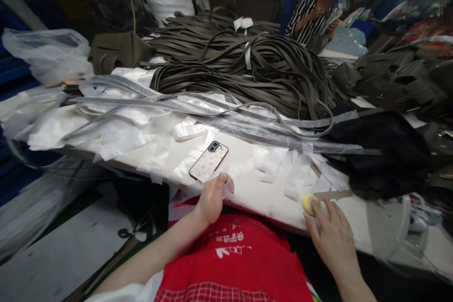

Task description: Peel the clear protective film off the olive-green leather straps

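Note:
My left hand [211, 200] is at the table's front edge, just below a phone [208, 163] that lies with its camera side up in a pale patterned case. Its fingers are curled in, and a pinkish patch shows at their tips; I cannot make out whether that is a held piece. On the right, my right hand [332, 236] rests low over the table. Its thumb and forefinger are at a small round yellow roll [308, 203], while the other fingers stretch forward beside a narrow brown strip [334, 195].
Long dark olive straps [226, 75] are heaped across the back. Grey-edged strips [244, 125] and white scraps [123, 127] cover the nearer tabletop [255, 193]. Black fabric [385, 151] and a clear plastic container [399, 226] are at right. A person in stripes [304, 19] works opposite.

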Demonstrator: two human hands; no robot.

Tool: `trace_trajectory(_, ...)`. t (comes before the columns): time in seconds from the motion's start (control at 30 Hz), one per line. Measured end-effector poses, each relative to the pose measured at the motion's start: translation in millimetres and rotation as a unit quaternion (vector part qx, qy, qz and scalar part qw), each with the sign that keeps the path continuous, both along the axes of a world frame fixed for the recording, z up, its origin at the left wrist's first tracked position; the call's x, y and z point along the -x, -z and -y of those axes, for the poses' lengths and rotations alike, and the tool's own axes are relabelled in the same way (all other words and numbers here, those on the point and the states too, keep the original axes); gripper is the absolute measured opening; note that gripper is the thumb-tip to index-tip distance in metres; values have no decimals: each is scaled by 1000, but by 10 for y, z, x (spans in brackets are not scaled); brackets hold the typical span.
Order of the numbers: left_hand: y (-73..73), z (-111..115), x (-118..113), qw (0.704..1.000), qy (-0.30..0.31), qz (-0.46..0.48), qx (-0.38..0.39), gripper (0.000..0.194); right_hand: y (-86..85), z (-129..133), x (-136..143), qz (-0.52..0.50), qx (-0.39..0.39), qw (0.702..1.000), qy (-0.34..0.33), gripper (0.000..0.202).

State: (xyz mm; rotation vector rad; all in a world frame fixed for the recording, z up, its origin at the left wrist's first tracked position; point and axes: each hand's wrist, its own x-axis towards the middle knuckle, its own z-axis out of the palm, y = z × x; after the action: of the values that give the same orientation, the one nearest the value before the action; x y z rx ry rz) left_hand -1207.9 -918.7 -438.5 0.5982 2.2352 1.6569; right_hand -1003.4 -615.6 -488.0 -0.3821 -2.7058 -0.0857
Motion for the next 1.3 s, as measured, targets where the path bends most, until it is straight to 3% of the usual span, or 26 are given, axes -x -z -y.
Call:
trace_trajectory(0.13, 26, -83, -26, 1000, 1, 1, -7, 59, 145, -73, -37, 16, -17, 1000, -3, 45)
trace_trajectory(0.27, -10, -59, -73, 999, 8, -12, -37, 44, 106, -77, 25, -1, 48, 999, -16, 39)
trace_trajectory(0.4, -1, 18, -115, 1000, -10, 6, -21, 31, 89, 113, 133, -10, 62, 997, -38, 38)
trace_trajectory(0.6, 9, 103, -120, 999, -38, 2, -15, 28, 108, 489, 562, 32, 90, 986, -139, 38)
trace_trajectory(0.73, -8, 125, -148, 996, -75, -22, -52, 43, -110, 708, 939, -21, 127, 983, -133, 37)
trace_trajectory(0.83, 3, 124, -205, 988, -129, -25, -79, 49, -408, 999, 1128, -53, 251, 951, -171, 33)
trace_trajectory(0.93, 3, 114, -274, 983, -159, -18, -89, 50, -641, 1365, 1255, 57, 437, 863, -247, 33)
trace_trajectory(1.0, -26, 118, -307, 982, -166, -32, -82, 51, -701, 1578, 1332, 130, 529, 798, -259, 34)
trace_trajectory(1.07, -81, 150, -309, 981, -174, -57, -60, 51, -704, 1713, 1406, 153, 574, 766, -245, 32)
trace_trajectory(1.17, -181, 277, -237, 981, -172, -91, -11, 44, -682, 1736, 1517, 127, 561, 785, -229, 38)
trace_trajectory(1.3, -272, 562, -83, 994, -73, -82, 27, 45, -641, 1567, 1708, 121, 485, 815, -293, 39)
